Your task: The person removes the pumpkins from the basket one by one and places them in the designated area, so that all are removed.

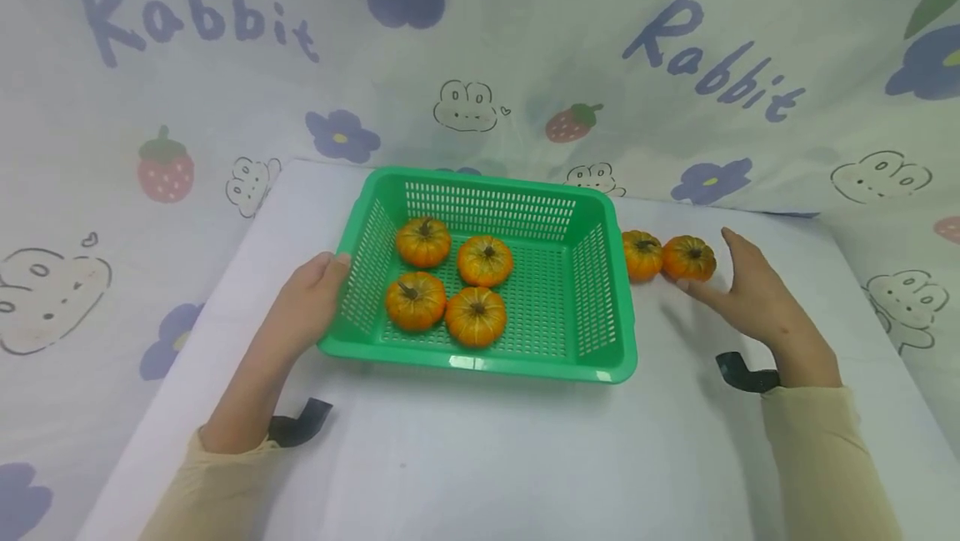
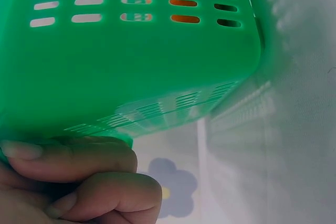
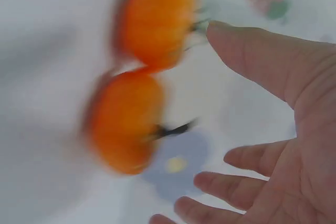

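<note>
A green plastic basket [image 1: 480, 368] with slotted walls holds several small orange pumpkins [image 1: 476, 318]. My left hand [image 1: 310, 299] grips its left rim; in the left wrist view the curled fingers [image 2: 105, 195] lie against the green rim. Two more pumpkins sit side by side just right of the basket: one pumpkin [image 1: 641, 256] is partly hidden behind the basket's right wall, the other pumpkin [image 1: 688, 257] is beside it. Over that outer one my right hand [image 1: 757, 299] hovers with fingers spread. The right wrist view shows its thumb [image 3: 252, 51] apart from the dark stems, and nothing in the palm.
Everything stands on a white table [image 1: 480, 458]. Behind and around it hangs a pale cloth [image 1: 525, 41] printed with rabbits, flowers and strawberries. A black curved wrist mount [image 1: 300, 423] sticks out at each sleeve.
</note>
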Tool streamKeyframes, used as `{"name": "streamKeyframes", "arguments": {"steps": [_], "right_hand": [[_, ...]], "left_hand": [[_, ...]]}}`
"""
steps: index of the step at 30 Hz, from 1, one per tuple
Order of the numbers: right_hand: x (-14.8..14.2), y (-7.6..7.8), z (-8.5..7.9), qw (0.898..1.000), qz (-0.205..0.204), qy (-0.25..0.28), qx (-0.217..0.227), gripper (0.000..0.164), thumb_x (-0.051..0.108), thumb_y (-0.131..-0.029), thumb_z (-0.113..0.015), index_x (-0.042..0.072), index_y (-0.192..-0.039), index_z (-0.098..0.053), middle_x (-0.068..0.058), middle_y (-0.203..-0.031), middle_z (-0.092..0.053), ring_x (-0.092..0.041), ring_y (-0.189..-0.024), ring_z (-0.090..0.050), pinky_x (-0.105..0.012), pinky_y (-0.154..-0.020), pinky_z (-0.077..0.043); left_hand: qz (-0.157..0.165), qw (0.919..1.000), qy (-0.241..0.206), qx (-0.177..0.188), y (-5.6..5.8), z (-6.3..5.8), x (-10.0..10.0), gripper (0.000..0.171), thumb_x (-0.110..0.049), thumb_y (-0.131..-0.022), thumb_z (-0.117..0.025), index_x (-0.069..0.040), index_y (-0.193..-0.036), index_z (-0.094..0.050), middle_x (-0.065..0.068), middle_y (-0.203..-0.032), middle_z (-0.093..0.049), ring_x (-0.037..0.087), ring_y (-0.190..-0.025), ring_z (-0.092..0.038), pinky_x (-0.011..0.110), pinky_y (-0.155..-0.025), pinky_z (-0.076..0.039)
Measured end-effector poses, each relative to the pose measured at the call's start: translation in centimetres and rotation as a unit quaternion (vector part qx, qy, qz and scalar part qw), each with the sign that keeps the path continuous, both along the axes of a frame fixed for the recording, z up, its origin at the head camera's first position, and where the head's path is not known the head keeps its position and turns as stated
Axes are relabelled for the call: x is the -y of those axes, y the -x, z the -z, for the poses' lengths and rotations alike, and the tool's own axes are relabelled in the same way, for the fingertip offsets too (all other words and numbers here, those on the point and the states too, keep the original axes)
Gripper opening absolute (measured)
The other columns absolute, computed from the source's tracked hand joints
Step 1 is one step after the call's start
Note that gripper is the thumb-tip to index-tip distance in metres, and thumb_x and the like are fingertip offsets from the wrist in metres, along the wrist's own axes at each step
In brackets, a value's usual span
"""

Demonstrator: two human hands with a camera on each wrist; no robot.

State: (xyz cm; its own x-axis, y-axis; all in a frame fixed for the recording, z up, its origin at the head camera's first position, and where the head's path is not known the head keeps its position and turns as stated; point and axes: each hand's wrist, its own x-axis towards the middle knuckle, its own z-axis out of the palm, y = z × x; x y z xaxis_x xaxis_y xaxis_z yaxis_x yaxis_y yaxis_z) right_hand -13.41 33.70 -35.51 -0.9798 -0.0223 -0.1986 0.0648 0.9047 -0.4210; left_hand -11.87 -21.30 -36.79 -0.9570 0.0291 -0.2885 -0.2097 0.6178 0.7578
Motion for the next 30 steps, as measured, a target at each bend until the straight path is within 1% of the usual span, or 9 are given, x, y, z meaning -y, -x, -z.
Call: {"name": "streamKeyframes", "arguments": {"steps": [2, 4, 9, 13, 15, 18, 23, 26, 30], "right_hand": [[1.4, -0.2, -1.5, 0.999, -0.021, 0.000, -0.037, 0.111, 0.050, -0.097, -0.073, -0.005, -0.163, -0.004, -0.037, -0.165, -0.011, -0.060, -0.149, -0.016, -0.077, -0.112, -0.021], [3.0, -0.3, -3.0, 0.997, -0.047, 0.003, -0.060, 0.107, 0.046, -0.096, -0.076, -0.001, -0.165, -0.010, -0.033, -0.167, -0.015, -0.056, -0.151, -0.017, -0.076, -0.113, -0.020], [7.5, -0.9, -6.4, 0.990, -0.117, 0.002, -0.072, 0.095, 0.043, -0.095, -0.079, 0.012, -0.166, -0.025, -0.020, -0.168, -0.027, -0.047, -0.153, -0.022, -0.074, -0.113, -0.025], [10.5, -0.9, -7.7, 0.980, -0.179, -0.003, -0.085, 0.086, 0.033, -0.094, -0.082, 0.012, -0.163, -0.035, -0.014, -0.165, -0.036, -0.041, -0.151, -0.031, -0.068, -0.113, -0.033], [11.8, -0.7, -8.0, 0.974, -0.206, -0.012, -0.091, 0.084, 0.030, -0.093, -0.083, 0.012, -0.161, -0.037, -0.012, -0.164, -0.037, -0.038, -0.151, -0.032, -0.064, -0.115, -0.034], [13.5, -0.1, -8.3, 0.965, -0.241, -0.028, -0.094, 0.084, 0.032, -0.093, -0.082, 0.012, -0.161, -0.037, -0.010, -0.165, -0.037, -0.036, -0.153, -0.031, -0.061, -0.117, -0.033], [16.4, 1.8, -8.2, 0.951, -0.291, -0.038, -0.093, 0.084, 0.036, -0.093, -0.082, 0.012, -0.161, -0.038, -0.010, -0.164, -0.038, -0.033, -0.152, -0.033, -0.056, -0.119, -0.033], [18.2, 3.4, -7.7, 0.945, -0.315, -0.031, -0.078, 0.083, 0.034, -0.093, -0.083, 0.010, -0.160, -0.040, -0.010, -0.163, -0.040, -0.032, -0.151, -0.034, -0.054, -0.120, -0.032], [20.3, 5.4, -6.6, 0.940, -0.338, -0.031, -0.037, 0.082, 0.031, -0.092, -0.084, 0.008, -0.159, -0.042, -0.011, -0.163, -0.041, -0.031, -0.151, -0.035, -0.050, -0.122, -0.030]], "left_hand": [[-0.001, 1.0000, 0.001, -0.001, 0.0, -0.1, 0.0, 0.063, -0.055, -0.112, -0.022, -0.002, -0.128, -0.052, 0.016, -0.098, -0.064, 0.028, -0.079, -0.062, 0.037, -0.068, -0.054], [-0.002, 1.0000, 0.000, -0.001, 0.0, -0.1, 0.1, 0.063, -0.055, -0.112, -0.022, -0.002, -0.128, -0.052, 0.017, -0.098, -0.064, 0.028, -0.079, -0.062, 0.037, -0.068, -0.054], [-0.004, 1.0000, -0.009, 0.001, 0.0, 0.1, 0.2, 0.064, -0.056, -0.112, -0.023, -0.002, -0.131, -0.052, 0.017, -0.101, -0.065, 0.028, -0.082, -0.064, 0.037, -0.070, -0.055], [-0.003, 0.9999, -0.012, 0.002, 0.0, 0.1, 0.1, 0.064, -0.056, -0.112, -0.024, -0.001, -0.133, -0.051, 0.018, -0.103, -0.065, 0.028, -0.083, -0.064, 0.037, -0.070, -0.056], [-0.002, 0.9999, -0.011, 0.003, 0.0, 0.1, 0.0, 0.065, -0.055, -0.112, -0.024, -0.001, -0.133, -0.051, 0.018, -0.103, -0.065, 0.028, -0.083, -0.064, 0.037, -0.070, -0.056], [-0.002, 1.0000, -0.009, 0.002, 0.0, 0.0, 0.1, 0.064, -0.055, -0.112, -0.023, -0.001, -0.133, -0.051, 0.017, -0.103, -0.065, 0.027, -0.082, -0.064, 0.037, -0.070, -0.056], [-0.002, 1.0000, -0.006, -0.001, 0.0, -0.1, 0.3, 0.063, -0.055, -0.112, -0.023, -0.002, -0.130, -0.052, 0.017, -0.100, -0.064, 0.028, -0.080, -0.063, 0.037, -0.069, -0.055], [-0.003, 1.0000, -0.005, 0.004, 0.1, 0.0, 0.3, 0.063, -0.055, -0.112, -0.023, -0.002, -0.128, -0.052, 0.017, -0.099, -0.063, 0.028, -0.080, -0.062, 0.037, -0.069, -0.054], [-0.001, 0.9999, -0.009, 0.010, 0.1, 0.0, 0.3, 0.061, -0.055, -0.112, -0.023, -0.003, -0.125, -0.052, 0.017, -0.098, -0.062, 0.028, -0.079, -0.061, 0.037, -0.068, -0.054]]}}
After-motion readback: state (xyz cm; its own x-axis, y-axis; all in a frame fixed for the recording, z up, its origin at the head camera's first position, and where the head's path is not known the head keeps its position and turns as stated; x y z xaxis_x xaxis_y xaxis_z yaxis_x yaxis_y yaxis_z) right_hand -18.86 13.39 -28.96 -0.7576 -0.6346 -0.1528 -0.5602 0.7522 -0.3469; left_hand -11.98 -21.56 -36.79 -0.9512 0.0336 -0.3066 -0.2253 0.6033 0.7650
